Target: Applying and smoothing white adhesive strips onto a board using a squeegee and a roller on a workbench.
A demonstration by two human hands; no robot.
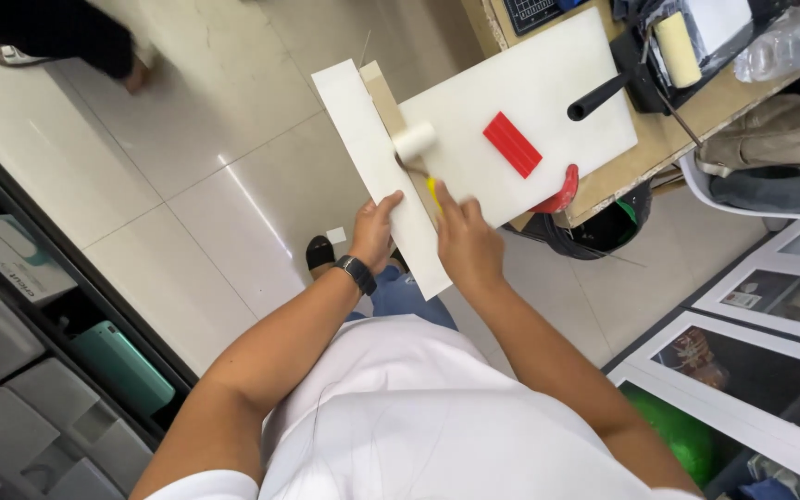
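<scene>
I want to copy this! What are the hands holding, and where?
The right hand grips a small roller by its yellow handle. The left hand presses on the white strip, near its lower end.

Roller handle (433, 192) mostly hidden under right hand (467, 243)

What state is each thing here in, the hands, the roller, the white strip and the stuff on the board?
Left hand: fingers pressed flat on the white strip, steadying it.
Right hand: closed on the roller's yellow handle.
Small roller: head resting on the brown strip.
White strip: flat, overhanging the board edge.
White board: flat on the bench.
Red block: lying loose on the board.
Second roller: set aside, untouched.
</scene>
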